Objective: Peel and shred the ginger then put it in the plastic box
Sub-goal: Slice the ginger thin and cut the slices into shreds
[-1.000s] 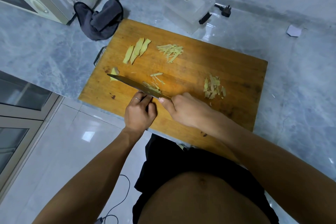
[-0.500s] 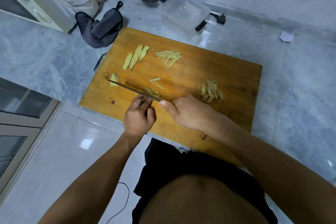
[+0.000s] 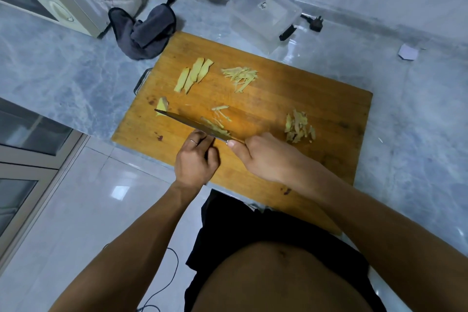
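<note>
Nearest the camera, the left hand [image 3: 195,161] rests at the front edge of the rectangular wooden cutting board [image 3: 304,99], its fingers curled down and pressing on a small bundle of pale ginger strips [image 3: 215,126], a thin ring on one finger. Just to its right, the right hand [image 3: 266,157] is wrapped round the handle of the long steel knife [image 3: 187,121], thumb along the blade's heel; the handle itself is hidden in the fist. The blade runs leftward across the board, edge down on the strips beside the left fingertips, its tip over a small yellow ginger end piece [image 3: 162,105].

To the right on the board lies a heap of brownish ginger peelings [image 3: 298,126]. Farther back sit three flat yellow ginger slices [image 3: 193,78] side by side, and next to them a loose pile of shredded ginger [image 3: 240,77].

Beyond the board on the grey marble counter [image 3: 63,71] are a crumpled dark grey cloth [image 3: 144,30] at the left corner and the clear rectangular plastic box [image 3: 266,15], with no ginger visible in it, just past the far edge
</note>
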Available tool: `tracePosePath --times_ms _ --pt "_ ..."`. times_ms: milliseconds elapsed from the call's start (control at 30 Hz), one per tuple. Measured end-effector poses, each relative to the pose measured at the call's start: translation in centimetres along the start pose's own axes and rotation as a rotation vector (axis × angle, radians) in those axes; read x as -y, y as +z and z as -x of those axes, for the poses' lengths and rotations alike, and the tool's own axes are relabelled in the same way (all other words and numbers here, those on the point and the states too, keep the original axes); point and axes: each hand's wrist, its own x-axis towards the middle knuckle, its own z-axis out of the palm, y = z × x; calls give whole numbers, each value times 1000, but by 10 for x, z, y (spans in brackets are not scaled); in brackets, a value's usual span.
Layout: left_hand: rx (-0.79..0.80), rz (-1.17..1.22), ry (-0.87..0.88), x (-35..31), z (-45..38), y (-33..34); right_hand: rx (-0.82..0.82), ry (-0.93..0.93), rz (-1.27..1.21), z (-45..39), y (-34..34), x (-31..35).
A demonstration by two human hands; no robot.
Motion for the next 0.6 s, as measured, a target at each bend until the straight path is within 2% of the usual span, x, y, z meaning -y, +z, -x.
tracePosePath --times_ms 367,600 --pt "-3 -4 -20 -1 0 -1 5 10 25 -13 11 0" --pt "20 -3 -1 2 3 1 -53 -6 -38 -9 10 -8"
